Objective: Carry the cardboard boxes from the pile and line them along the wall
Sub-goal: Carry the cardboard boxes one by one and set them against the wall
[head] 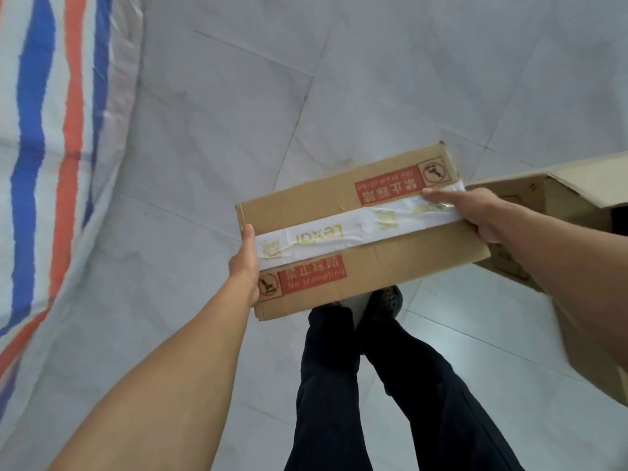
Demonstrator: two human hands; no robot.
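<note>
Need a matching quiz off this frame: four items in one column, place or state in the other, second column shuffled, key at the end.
Column A
1. taped box
2. open box
3. striped tarp
4. left hand

Column B
a. far left of the view, red and blue bands
b. right edge of the view, top open
c. lifted off the floor, white tape along its top
d. gripping the left end of the carried box

Pairs: 1-c, 2-b, 3-a, 4-d
</note>
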